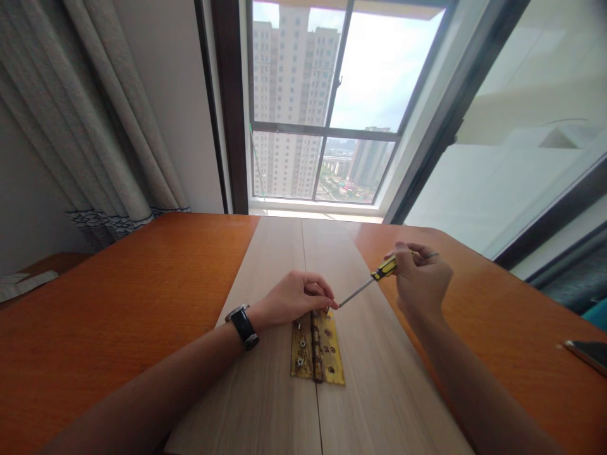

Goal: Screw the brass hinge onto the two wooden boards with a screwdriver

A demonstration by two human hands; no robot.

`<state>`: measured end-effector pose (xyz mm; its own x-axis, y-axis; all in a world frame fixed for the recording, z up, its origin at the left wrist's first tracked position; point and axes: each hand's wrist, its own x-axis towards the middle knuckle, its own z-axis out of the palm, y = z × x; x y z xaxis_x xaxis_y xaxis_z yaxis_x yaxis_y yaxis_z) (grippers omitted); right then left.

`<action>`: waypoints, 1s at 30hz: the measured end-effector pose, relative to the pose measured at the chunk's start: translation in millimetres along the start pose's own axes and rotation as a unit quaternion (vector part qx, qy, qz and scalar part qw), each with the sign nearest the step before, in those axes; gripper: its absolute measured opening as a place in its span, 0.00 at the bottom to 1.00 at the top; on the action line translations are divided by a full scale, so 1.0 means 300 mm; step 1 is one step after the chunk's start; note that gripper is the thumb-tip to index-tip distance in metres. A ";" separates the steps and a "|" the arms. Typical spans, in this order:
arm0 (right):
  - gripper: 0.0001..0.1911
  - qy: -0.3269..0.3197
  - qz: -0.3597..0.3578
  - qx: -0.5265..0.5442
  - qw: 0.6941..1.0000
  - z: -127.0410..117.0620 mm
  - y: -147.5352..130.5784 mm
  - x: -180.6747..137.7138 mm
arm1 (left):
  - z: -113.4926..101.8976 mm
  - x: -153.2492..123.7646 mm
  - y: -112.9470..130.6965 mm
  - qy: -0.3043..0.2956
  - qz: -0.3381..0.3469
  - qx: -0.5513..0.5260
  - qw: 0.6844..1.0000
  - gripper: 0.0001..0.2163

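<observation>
A worn brass-coloured butt hinge [317, 354] lies open across the seam between two pale wooden boards [265, 253]. Screws sit in several holes of its left leaf, while the lower holes of the right leaf show no screws. My left hand [308, 294], with a watch on the wrist, pinches a small screw [327, 309] at the top of the right leaf; the fingers hide most of it. My right hand [420, 278] is closed around the yellow-and-black handle of a screwdriver [363, 287]. The screwdriver is tilted, its tip close to my left fingertips. A small thin end pokes out beyond my right fingers.
Under the boards is an orange-brown wooden table [180, 278]. A dark phone-like object [588, 355] lies at its right edge. Grey curtains [95, 114] hang at left, and a window [327, 129] stands behind the table.
</observation>
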<state>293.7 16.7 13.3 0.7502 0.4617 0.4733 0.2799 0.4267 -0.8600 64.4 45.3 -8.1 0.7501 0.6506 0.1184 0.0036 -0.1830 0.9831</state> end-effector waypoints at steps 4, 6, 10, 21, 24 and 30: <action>0.14 0.003 -0.002 -0.001 1.000 -0.003 0.002 0.004 | 0.002 -0.003 0.008 0.007 0.001 0.011 1.000 0.06; 0.14 0.001 -0.003 -0.003 1.000 -0.003 0.001 0.003 | 0.002 -0.003 0.007 0.009 0.005 0.015 1.000 0.06; 0.15 0.000 -0.003 -0.002 1.000 -0.001 -0.004 -0.001 | -0.001 0.000 0.000 0.014 0.003 0.022 1.000 0.06; 0.15 -0.002 0.002 0.000 1.000 -0.001 -0.009 -0.001 | -0.012 0.001 -0.002 0.009 0.001 0.028 1.000 0.10; 0.15 -0.005 0.003 0.002 1.000 -0.002 -0.007 -0.001 | -0.012 0.002 -0.005 0.006 -0.002 0.024 1.000 0.11; 0.15 -0.004 0.002 0.006 1.000 -0.002 -0.008 -0.003 | -0.009 -0.001 -0.003 0.005 -0.002 0.016 1.000 0.08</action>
<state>292.7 14.9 14.7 0.7466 0.4697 0.4712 0.2691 0.4345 -0.8595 62.3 47.4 -8.6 0.7432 0.6590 0.1159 0.0282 -0.2039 0.9786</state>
